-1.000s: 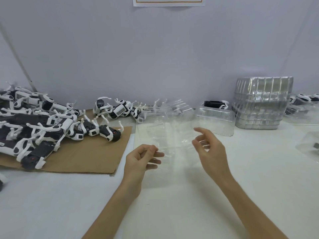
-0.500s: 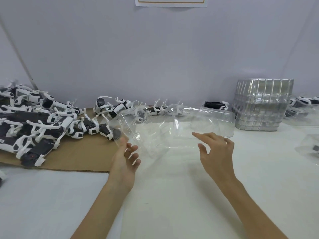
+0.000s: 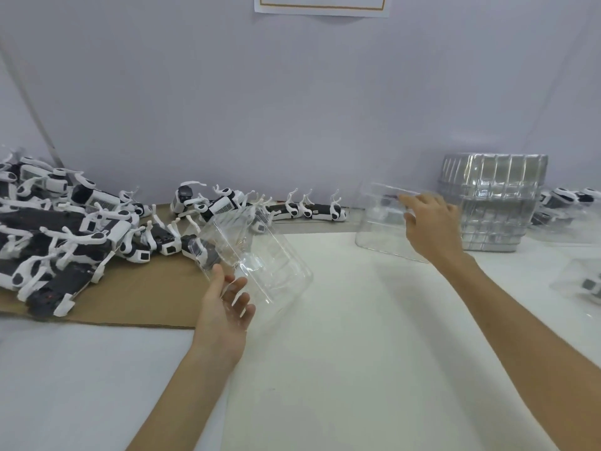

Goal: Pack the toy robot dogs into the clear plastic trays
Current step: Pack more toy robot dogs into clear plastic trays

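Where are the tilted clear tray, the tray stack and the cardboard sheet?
tilted clear tray (image 3: 276,262): head view, on its ribbed base.
tray stack (image 3: 494,196): head view, on its front wall.
cardboard sheet (image 3: 146,288): head view, on its bare near part.

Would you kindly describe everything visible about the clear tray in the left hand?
The clear tray is thin transparent plastic, rectangular with rounded corners and moulded ribs, and it is empty. It is held tilted above the cardboard's right edge. The left hand grips its near end, thumb on the edge, fingers behind.
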